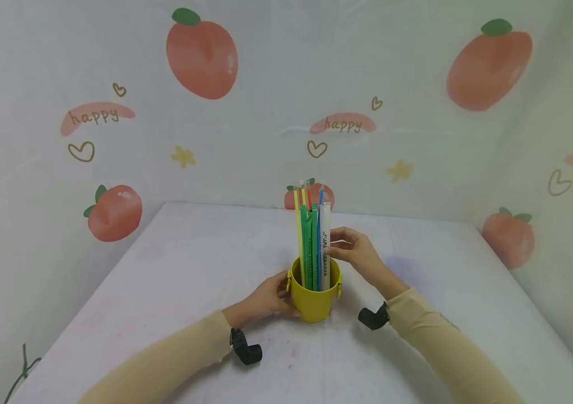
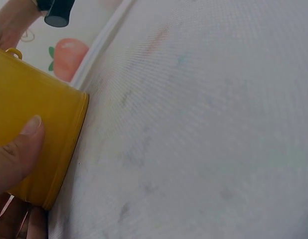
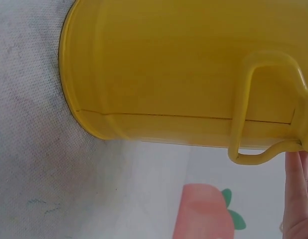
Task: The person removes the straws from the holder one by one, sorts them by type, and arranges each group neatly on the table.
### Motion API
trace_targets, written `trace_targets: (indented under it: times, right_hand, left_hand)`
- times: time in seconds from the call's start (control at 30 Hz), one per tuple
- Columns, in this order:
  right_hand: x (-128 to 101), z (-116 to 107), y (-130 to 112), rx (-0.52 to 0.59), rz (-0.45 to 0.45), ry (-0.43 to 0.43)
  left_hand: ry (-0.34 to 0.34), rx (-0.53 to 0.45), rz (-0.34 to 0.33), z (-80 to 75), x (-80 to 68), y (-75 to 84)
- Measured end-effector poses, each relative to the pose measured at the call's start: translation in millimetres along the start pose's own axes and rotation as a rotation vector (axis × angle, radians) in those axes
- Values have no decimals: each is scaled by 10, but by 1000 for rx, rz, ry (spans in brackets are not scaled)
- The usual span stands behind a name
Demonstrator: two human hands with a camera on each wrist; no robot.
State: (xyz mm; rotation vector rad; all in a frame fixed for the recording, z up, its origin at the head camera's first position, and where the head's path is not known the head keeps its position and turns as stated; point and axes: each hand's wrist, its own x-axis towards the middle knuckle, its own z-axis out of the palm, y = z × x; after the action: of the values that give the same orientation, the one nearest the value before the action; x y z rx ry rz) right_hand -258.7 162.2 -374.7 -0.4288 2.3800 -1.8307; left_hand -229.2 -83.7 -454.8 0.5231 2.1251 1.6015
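A small yellow bucket (image 1: 312,306) with side handles stands upright on the table, holding several slim sticks. My left hand (image 1: 269,297) grips the bucket's left side; in the left wrist view its thumb (image 2: 24,149) lies against the wall and other fingers go round behind. Rising from the bucket are green printed sleeves (image 1: 309,247), thin yellow sticks (image 1: 297,219), a red one and a blue stick (image 1: 321,196). At the right of the bunch, my right hand (image 1: 359,252) pinches a white printed sleeve (image 1: 326,224) between thumb and fingers. What the sleeves contain is hidden.
A white cloth covers the table (image 1: 165,252), with faint stains. Behind it hangs a white backdrop (image 1: 261,140) printed with fruit, hearts and the word "happy". Black wrist cameras (image 1: 247,349) hang below both forearms. A dark cord (image 1: 24,370) shows at the lower left.
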Motion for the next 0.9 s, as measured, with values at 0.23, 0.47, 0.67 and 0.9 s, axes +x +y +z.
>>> trace_targets:
  times: [0.23,0.47,0.67,0.9]
  right_hand:
    - [0,17,9,-3,15,1]
    - [9,8,42,-20,-6,-7]
    - [3,0,35,-32,-6,1]
    - [-9,-6,24,-46,-15,6]
  left_hand:
    - [6,18,1,2,-5,-11]
    - [15,31,19,7,-8,-14]
    - [18,35,15,12,-11,-3]
    - [23,21,6,16,-12,-5]
